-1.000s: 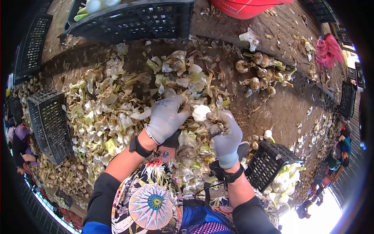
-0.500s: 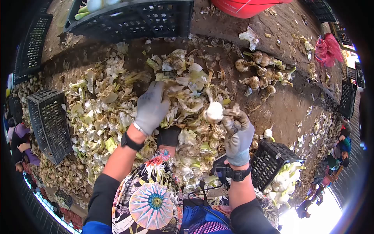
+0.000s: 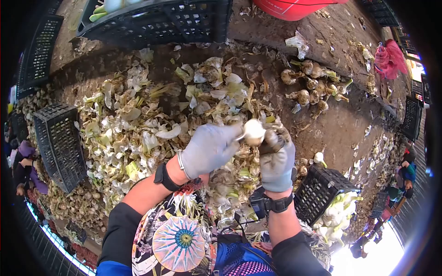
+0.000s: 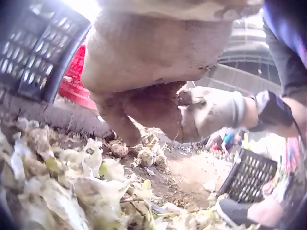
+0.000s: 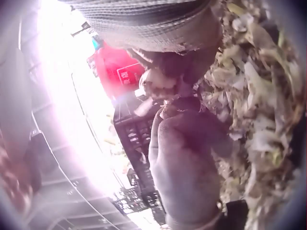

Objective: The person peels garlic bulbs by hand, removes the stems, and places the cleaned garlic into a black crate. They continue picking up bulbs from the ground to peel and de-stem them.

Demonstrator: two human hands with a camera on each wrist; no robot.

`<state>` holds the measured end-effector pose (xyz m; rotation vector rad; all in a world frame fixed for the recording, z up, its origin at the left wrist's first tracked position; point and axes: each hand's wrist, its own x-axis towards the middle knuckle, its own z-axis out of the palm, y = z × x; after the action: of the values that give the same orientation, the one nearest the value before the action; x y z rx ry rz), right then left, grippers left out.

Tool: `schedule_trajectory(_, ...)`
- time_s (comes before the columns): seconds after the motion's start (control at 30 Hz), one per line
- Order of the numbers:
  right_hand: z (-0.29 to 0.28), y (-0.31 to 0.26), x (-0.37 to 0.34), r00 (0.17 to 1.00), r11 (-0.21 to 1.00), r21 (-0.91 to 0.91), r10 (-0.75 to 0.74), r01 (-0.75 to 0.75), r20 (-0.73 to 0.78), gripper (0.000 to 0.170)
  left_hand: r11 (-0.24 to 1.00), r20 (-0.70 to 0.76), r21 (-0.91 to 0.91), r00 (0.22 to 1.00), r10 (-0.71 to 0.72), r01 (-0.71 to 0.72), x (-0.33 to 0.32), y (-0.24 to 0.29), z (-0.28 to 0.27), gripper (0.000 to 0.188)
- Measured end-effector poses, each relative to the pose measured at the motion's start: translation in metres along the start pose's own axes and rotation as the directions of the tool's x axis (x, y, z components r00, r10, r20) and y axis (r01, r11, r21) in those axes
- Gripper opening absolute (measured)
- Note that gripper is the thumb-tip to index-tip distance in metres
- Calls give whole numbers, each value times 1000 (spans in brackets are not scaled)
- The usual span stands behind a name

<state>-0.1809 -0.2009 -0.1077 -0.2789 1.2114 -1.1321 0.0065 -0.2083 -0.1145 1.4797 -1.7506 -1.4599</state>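
A white garlic bulb [image 3: 253, 132] sits between my two gloved hands above the pile of peelings. My left hand [image 3: 209, 147] grips the left side of the bulb with curled fingers. From the other side, my right hand [image 3: 278, 161] holds it between thumb and bent fingers, its glove tips stained dark. In the right wrist view the bulb [image 5: 157, 84] shows between both hands, with brownish skin on its lower part. The left wrist view shows the left hand [image 4: 153, 52] close up and hides the bulb behind the gloves.
Garlic peelings [image 3: 129, 115] cover the ground beneath my hands. Several unpeeled bulbs [image 3: 313, 85] lie ahead on the right. A black crate [image 3: 322, 193] with white garlic [image 3: 336, 216] stands at right, a larger crate [image 3: 156, 25] ahead, beside a red tub [image 3: 294, 7].
My left hand first moved away left from the bulb, then came back right to it. My right hand shifted slightly right with the bulb, whose stalk was showing half a second ago.
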Motion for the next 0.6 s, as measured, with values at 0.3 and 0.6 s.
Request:
schedule_trajectory(0.3, -33, -15, 21, 992, 999, -48, 6, 0, 124, 24, 975, -92, 91, 973, 212, -204, 13, -12, -16, 44)
schedule_trajectory(0.6, 7, -16, 21, 978, 883, -443, -77, 157, 192, 31, 876, 188, -447, 977, -105, 180, 24, -5, -18, 40)
